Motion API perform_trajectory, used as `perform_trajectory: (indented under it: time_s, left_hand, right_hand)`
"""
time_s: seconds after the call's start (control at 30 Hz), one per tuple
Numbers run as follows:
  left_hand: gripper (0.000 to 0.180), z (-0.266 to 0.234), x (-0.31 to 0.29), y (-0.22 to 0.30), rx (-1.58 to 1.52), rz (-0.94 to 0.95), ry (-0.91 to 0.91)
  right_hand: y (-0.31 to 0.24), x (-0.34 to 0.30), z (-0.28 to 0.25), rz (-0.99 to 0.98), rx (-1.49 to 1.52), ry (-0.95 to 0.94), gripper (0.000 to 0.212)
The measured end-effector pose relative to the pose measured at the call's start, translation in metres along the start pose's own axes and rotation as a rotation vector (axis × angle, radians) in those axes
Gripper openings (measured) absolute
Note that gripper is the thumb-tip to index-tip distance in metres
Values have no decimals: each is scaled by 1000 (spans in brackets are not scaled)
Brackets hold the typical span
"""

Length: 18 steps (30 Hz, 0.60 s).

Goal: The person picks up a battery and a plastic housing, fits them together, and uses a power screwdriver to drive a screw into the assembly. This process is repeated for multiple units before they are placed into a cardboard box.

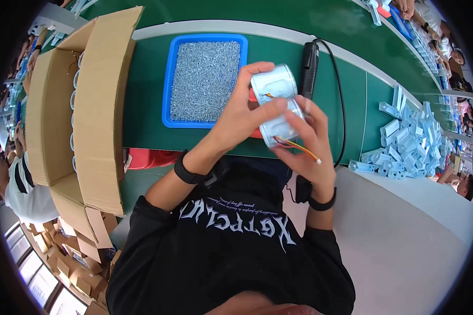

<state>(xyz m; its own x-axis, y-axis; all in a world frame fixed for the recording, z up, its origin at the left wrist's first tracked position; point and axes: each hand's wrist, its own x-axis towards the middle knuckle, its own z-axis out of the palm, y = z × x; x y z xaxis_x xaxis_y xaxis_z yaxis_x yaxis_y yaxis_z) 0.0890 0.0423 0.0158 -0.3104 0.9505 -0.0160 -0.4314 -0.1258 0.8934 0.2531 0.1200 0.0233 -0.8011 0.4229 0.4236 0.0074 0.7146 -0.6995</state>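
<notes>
Two short, shiny white metal cylinders are held together over the near edge of the green table, one beyond the other. The farther cylinder point(273, 84) lies against my left hand point(235, 114), whose forefinger reaches round its far side and whose thumb crosses toward the join. Around the nearer cylinder point(276, 130) curl the fingers and thumb of my right hand point(316, 144). Thin red, yellow and dark wires point(299, 147) run out of it to a small white plug. Some orange wire shows at the farther one. Red material point(255, 133) is partly hidden behind my hands.
A blue tray point(166, 105) full of small screws stands on the table. Right of it lies a black electric screwdriver point(310, 65) with a cable. A tall open cardboard box point(102, 110) borders the left; pale metal brackets point(404, 144) are heaped at right. Other people work beyond.
</notes>
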Motion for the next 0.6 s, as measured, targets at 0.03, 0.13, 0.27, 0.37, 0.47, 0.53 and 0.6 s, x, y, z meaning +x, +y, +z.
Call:
perform_trajectory:
  time_s: [0.03, 0.13, 0.27, 0.37, 0.47, 0.53, 0.6]
  left_hand:
    - [66, -2, 0, -6, 1, -9, 6]
    - [65, -9, 1, -11, -1, -24, 28]
    - [66, -26, 2, 2, -28, -108, -88]
    - [59, -35, 13, -2, 393, 112, 46]
    - [59, -36, 19, 11, 676, 101, -37]
    - [59, -37, 25, 10, 817, 96, -85]
    - [51, -39, 31, 0, 937, 186, -33]
  right_hand:
    - [2, -2, 7, -108, -91, 42, 72]
    - [10, -5, 17, -136, -77, 70, 69]
    - [9, -13, 15, -34, 34, 108, 71]
    - [6, -11, 12, 91, 38, 78, 73]
    - [4, -9, 14, 226, -50, 5, 72]
    - [6, -5, 24, 269, -149, -26, 70]
    - [3, 0, 32, 288, -193, -47, 69]
